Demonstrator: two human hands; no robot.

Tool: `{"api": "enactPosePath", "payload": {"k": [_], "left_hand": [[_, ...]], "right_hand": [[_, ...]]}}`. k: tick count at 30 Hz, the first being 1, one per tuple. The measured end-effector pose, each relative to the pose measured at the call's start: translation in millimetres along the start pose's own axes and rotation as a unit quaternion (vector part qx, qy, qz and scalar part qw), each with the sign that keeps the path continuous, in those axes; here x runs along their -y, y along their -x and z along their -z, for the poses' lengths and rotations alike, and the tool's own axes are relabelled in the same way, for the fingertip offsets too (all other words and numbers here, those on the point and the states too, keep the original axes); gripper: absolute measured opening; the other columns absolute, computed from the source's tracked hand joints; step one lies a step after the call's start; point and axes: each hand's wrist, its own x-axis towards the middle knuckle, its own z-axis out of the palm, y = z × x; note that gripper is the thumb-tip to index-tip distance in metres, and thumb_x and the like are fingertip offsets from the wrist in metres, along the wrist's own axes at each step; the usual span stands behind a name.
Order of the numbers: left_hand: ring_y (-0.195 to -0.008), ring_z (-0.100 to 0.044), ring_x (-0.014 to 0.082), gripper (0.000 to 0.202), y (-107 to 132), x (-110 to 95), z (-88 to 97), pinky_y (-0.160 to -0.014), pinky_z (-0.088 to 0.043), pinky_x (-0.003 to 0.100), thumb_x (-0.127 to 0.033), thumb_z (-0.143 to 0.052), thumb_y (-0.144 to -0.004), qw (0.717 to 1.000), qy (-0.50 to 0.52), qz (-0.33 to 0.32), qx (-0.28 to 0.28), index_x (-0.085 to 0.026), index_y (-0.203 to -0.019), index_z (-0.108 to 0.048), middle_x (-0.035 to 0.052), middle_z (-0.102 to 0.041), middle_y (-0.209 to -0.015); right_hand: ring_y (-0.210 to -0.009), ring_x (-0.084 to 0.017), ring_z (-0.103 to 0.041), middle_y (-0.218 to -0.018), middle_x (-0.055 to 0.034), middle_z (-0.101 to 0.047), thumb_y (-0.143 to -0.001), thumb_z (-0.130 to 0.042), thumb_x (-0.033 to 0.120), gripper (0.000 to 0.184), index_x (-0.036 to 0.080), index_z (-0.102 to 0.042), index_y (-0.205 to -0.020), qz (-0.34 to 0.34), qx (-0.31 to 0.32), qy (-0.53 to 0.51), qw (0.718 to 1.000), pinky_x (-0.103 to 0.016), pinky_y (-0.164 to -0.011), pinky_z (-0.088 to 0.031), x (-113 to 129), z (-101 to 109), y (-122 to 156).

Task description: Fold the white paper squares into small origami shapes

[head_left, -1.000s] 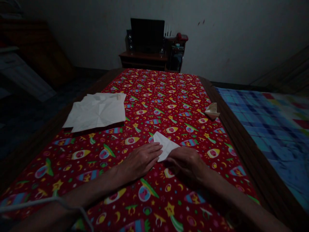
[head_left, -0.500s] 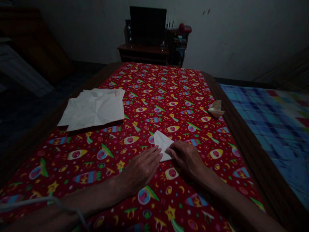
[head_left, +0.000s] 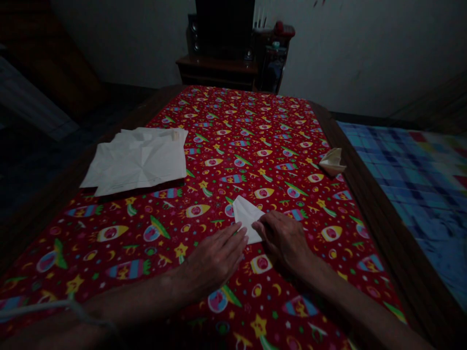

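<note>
A small folded piece of white paper (head_left: 248,216) lies on the red patterned tablecloth (head_left: 204,228) in front of me. My left hand (head_left: 221,255) rests beside it, fingers stretched out flat, with the fingertips on the paper's lower left edge. On the opposite side my right hand (head_left: 284,238) has its fingers curled, thumb and forefinger pinching the paper's right edge. The undersides of both hands are hidden.
A stack of creased white paper sheets (head_left: 146,160) lies at the left. Near the right table edge sits a folded paper shape (head_left: 332,163). A dark screen (head_left: 225,29) and a speaker (head_left: 194,34) stand on a cabinet beyond the table. A cable crosses my left forearm.
The view has tilted slightly downward. Both hands and the folded paper keep nearly the same places on the cloth, with hardly any visible finger movement.
</note>
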Motion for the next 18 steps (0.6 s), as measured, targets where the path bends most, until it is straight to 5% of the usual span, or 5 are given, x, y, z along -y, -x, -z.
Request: {"api": "enactPosePath", "payload": {"k": [18], "left_hand": [[-0.122,-0.049,0.0242,0.033,0.6,-1.8,-4.1,-0.101,-0.046,0.037,-0.012,-0.041,-0.091,0.999,-0.009,-0.031,0.017,-0.003,-0.119,-0.054,0.0150,-0.055,-0.128]], "right_hand": [[-0.060,-0.015,-0.051,-0.066,-0.0038,-0.059,-0.090,-0.047,0.025,0.023,0.016,-0.057,-0.071,0.011,-0.067,0.081,0.994,-0.028,-0.056,-0.036,-1.6,-0.2,-0.1]]}}
